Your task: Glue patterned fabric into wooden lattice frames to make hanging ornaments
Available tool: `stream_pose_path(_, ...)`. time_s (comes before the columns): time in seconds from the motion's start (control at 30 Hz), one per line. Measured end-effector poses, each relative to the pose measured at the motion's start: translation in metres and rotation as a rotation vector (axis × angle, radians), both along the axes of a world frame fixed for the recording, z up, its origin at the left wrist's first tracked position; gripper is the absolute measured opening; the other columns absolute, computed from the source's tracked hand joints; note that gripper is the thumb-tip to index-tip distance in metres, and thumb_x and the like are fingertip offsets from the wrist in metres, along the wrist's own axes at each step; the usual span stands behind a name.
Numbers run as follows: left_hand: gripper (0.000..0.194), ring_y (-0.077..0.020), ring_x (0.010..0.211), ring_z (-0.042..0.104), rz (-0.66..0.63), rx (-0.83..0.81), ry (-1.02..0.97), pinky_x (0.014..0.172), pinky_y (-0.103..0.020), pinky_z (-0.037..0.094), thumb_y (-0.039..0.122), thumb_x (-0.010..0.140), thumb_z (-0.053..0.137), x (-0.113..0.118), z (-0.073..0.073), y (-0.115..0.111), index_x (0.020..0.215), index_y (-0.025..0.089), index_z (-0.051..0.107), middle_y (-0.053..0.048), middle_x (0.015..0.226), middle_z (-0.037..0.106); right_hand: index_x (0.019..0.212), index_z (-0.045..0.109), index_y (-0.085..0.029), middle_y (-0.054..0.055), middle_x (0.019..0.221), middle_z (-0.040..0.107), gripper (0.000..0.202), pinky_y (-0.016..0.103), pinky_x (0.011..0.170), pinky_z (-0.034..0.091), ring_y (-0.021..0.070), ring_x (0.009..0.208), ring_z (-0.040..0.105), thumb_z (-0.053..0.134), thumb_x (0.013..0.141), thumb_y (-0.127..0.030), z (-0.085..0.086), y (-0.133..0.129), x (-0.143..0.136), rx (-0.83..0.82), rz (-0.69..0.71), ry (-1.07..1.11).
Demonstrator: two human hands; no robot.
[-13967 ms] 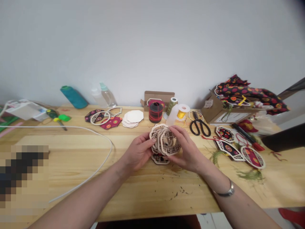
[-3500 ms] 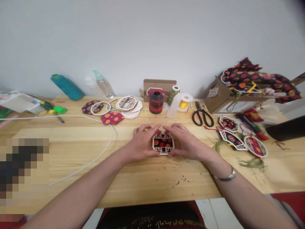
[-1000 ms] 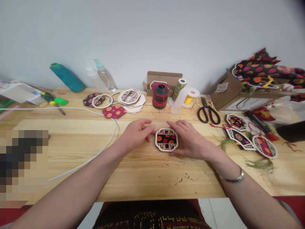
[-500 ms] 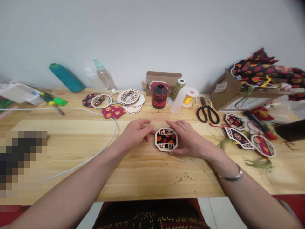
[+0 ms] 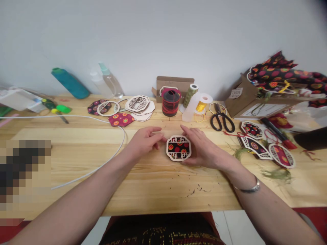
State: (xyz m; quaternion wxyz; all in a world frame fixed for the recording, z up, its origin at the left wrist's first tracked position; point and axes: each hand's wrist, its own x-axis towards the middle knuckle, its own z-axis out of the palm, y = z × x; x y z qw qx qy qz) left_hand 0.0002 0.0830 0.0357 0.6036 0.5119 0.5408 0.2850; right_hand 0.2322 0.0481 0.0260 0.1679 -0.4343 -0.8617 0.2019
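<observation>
A small octagonal wooden fretwork ornament, backed with black, red and orange patterned fabric, is in front of me at mid-table. My right hand curves round its right side, thumb at the lower edge and fingers along the far side, gripping it. On the other side, my left hand has its fingers loosely extended. One of its fingertips reaches the ornament's upper left edge; I cannot tell whether it presses there. Dark scraps are scattered on the wood nearer me.
Behind stand a red thread spool, a yellow thread spool and black-handled scissors. Fretwork pieces lie left of them. A white cable loops across the left. Finished ornaments and a cardboard box with fabric occupy the right.
The ornament has tipped up very slightly toward me, and my right hand's fingers have shifted a little at its far side. My left hand has barely moved.
</observation>
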Motion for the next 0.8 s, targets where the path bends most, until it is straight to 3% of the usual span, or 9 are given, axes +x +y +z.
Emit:
stream_pose_path(0.37, 0.054, -0.0119, 0.072, 0.060, 0.026, -0.007, -0.255, 0.062, -0.025, 0.042, 0.027, 0.068, 0.077, 0.001, -0.005, -0.002, 0.116, 0.016, 0.058, -0.002, 0.089, 0.065, 0.151, -0.004, -0.022, 0.017, 0.137, 0.042, 0.104, 0.047, 0.104, 0.039, 0.0309, 0.126, 0.043, 0.068, 0.078, -0.040, -0.004, -0.004, 0.001, 0.118, -0.014, 0.130)
stream_pose_path(0.57, 0.057, -0.0192, 0.101, 0.063, -0.088, -0.013, -0.240, 0.088, -0.033, 0.048, 0.026, 0.067, 0.079, 0.006, -0.007, -0.007, 0.119, 0.017, 0.057, -0.008, 0.114, 0.067, 0.151, -0.002, -0.016, 0.020, 0.132, 0.045, 0.103, 0.049, 0.100, 0.043, 0.0333, 0.121, 0.045, 0.068, 0.079, -0.035, -0.002, -0.005, -0.004, 0.279, -0.011, 0.088)
stream_pose_path(0.8, 0.032, -0.0188, 0.094, 0.068, -0.150, 0.048, -0.252, 0.086, -0.032, 0.052, 0.029, 0.077, 0.069, 0.012, -0.005, -0.014, 0.105, 0.014, 0.066, -0.006, 0.101, 0.074, 0.151, 0.000, -0.012, 0.022, 0.123, 0.051, 0.100, 0.054, 0.095, 0.043, 0.0345, 0.112, 0.048, 0.067, 0.080, -0.034, 0.002, -0.005, -0.010, 0.461, 0.009, 0.031)
